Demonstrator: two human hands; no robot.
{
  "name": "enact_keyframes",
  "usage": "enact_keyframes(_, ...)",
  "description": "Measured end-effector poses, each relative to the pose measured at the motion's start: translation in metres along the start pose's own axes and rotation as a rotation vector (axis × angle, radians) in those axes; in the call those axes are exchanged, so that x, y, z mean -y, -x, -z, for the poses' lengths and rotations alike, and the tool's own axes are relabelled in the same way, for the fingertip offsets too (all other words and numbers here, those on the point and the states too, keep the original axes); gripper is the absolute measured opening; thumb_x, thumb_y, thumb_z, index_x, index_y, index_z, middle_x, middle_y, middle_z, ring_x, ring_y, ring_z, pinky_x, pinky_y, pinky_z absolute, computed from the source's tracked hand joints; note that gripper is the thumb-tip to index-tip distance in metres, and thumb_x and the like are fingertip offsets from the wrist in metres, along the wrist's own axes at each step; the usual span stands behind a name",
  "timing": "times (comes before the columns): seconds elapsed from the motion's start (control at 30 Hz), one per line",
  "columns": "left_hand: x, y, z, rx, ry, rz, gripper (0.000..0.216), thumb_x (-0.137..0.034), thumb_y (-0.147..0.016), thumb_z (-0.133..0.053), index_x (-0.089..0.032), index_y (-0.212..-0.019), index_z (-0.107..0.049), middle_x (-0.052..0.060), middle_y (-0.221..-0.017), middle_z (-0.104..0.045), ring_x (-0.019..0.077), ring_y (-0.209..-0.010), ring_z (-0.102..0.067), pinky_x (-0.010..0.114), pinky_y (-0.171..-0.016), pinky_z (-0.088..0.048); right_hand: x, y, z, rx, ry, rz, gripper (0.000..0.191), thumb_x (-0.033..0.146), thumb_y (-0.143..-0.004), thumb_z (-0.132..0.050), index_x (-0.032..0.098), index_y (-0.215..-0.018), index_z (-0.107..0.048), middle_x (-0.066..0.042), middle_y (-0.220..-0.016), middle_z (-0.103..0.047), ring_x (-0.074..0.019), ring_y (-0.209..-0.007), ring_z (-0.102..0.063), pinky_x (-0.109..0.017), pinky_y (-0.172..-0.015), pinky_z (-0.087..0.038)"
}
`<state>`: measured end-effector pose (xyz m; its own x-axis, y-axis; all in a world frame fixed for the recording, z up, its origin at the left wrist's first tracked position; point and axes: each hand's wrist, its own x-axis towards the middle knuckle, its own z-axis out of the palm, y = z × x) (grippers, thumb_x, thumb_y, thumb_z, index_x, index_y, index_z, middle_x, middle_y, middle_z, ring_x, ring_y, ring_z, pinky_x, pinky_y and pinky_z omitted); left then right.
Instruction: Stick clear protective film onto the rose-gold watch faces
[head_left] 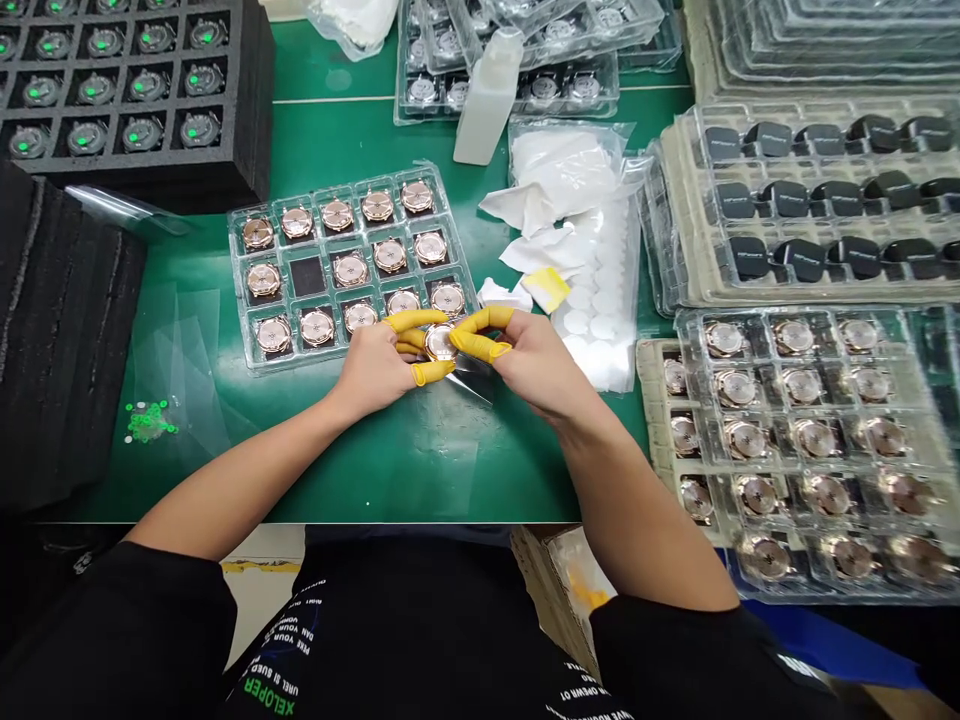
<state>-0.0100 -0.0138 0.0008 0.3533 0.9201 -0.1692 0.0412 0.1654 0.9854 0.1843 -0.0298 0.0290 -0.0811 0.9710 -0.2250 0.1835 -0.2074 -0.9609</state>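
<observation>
Yellow finger cots cover fingers on both my hands. Between them, just above the green table, is a rose-gold watch head (440, 342) without a strap. My left hand (382, 360) grips it from the left with thumb and fingers. From the right, my right hand (517, 350) has its fingers closed at the watch's edge. Behind my hands lies a clear plastic tray (244, 300) of similar watch heads, with one bare dark compartment (307, 277) in its middle row. A clear film (472, 385) shows under my right fingers.
Black foam trays (255, 120) of dark watches stand at the left. A white bottle (489, 100), white cloths (532, 210) and a yellow piece (547, 289) lie behind. Stacked trays (679, 320) crowd the right. Small green stickers (150, 422) lie front left.
</observation>
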Motion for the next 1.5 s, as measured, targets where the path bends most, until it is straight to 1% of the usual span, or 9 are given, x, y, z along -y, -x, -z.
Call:
enact_keyframes(0.13, 0.0002, 0.0005, -0.0003, 0.003, -0.002, -0.009, 0.061, -0.023, -0.062, -0.091, -0.015, -0.121, -0.076, 0.001, -0.082, -0.076, 0.0128, -0.075, -0.074, 0.024, -0.075, -0.066, -0.0017, -0.0005, -0.002, -0.019, -0.021, -0.014, 0.028, 0.043, -0.069, -0.086, 0.02, -0.082, -0.076, -0.004, -0.089, -0.078, -0.0215, -0.086, -0.069, -0.037, -0.082, -0.054)
enact_keyframes(0.23, 0.0014, 0.0002, -0.0004, -0.007, -0.002, -0.008, 0.061, -0.022, -0.061, -0.09, -0.016, -0.12, -0.076, 0.0, -0.081, -0.076, 0.0124, -0.074, -0.074, 0.024, -0.074, -0.065, -0.0042, -0.0015, -0.0024, -0.033, -0.018, 0.001, 0.025, 0.04, -0.069, -0.084, 0.021, -0.083, -0.076, -0.004, -0.09, -0.078, -0.022, -0.088, -0.069, -0.037, -0.083, -0.053)
enact_keyframes(0.33, 0.0012, -0.0005, -0.0001, -0.008, 0.004, 0.007, 0.063, -0.022, -0.059, -0.09, -0.015, -0.12, -0.076, 0.001, -0.082, -0.077, 0.0125, -0.073, -0.073, 0.024, -0.074, -0.065, -0.004, -0.0014, -0.0012, -0.029, 0.031, 0.03, 0.02, 0.038, -0.072, -0.08, 0.021, -0.083, -0.076, -0.004, -0.09, -0.078, -0.0227, -0.089, -0.07, -0.038, -0.084, -0.053)
enact_keyframes(0.5, 0.0004, -0.0009, 0.0012, 0.011, -0.025, 0.01, 0.066, -0.023, -0.059, -0.091, -0.015, -0.122, -0.077, 0.001, -0.081, -0.076, 0.0116, -0.071, -0.071, 0.023, -0.072, -0.064, 0.0005, 0.0011, 0.0025, -0.016, 0.176, 0.1, 0.017, 0.037, -0.08, -0.075, 0.021, -0.085, -0.076, -0.005, -0.093, -0.079, -0.0238, -0.092, -0.069, -0.041, -0.089, -0.051)
enact_keyframes(0.73, 0.0017, -0.0009, 0.0018, 0.028, -0.043, 0.006, 0.067, -0.024, -0.059, -0.091, -0.015, -0.124, -0.077, 0.003, -0.086, -0.078, 0.0132, -0.074, -0.072, 0.025, -0.075, -0.064, 0.0001, 0.0018, 0.003, -0.033, 0.242, 0.141, 0.017, 0.037, -0.084, -0.074, 0.021, -0.087, -0.076, -0.005, -0.092, -0.078, -0.0231, -0.09, -0.069, -0.04, -0.086, -0.051)
enact_keyframes(0.97, 0.0001, 0.0, 0.0004, 0.012, -0.042, 0.002, 0.065, -0.023, -0.059, -0.091, -0.015, -0.122, -0.078, 0.001, -0.081, -0.076, 0.0113, -0.07, -0.07, 0.023, -0.072, -0.063, 0.002, 0.0032, 0.0019, -0.045, 0.237, 0.114, 0.016, 0.036, -0.085, -0.072, 0.02, -0.088, -0.076, -0.005, -0.092, -0.077, -0.0228, -0.089, -0.068, -0.039, -0.085, -0.051)
enact_keyframes(1.27, 0.0029, -0.0003, 0.0009, 0.018, -0.043, -0.002, 0.066, -0.023, -0.06, -0.091, -0.016, -0.124, -0.077, 0.001, -0.084, -0.077, 0.0118, -0.071, -0.071, 0.024, -0.073, -0.064, 0.0041, 0.0041, 0.0024, -0.038, 0.211, 0.088, 0.016, 0.037, -0.083, -0.074, 0.021, -0.087, -0.076, -0.005, -0.094, -0.078, -0.0223, -0.089, -0.068, -0.038, -0.084, -0.052)
enact_keyframes(1.5, 0.0019, -0.0006, 0.0006, 0.008, -0.056, -0.01, 0.066, -0.023, -0.06, -0.09, -0.015, -0.124, -0.076, 0.002, -0.085, -0.077, 0.0125, -0.073, -0.071, 0.024, -0.072, -0.063, 0.0023, 0.0023, 0.0029, -0.04, 0.164, 0.068, 0.015, 0.035, -0.08, -0.076, 0.021, -0.085, -0.075, -0.005, -0.093, -0.078, -0.0223, -0.089, -0.068, -0.038, -0.086, -0.052)
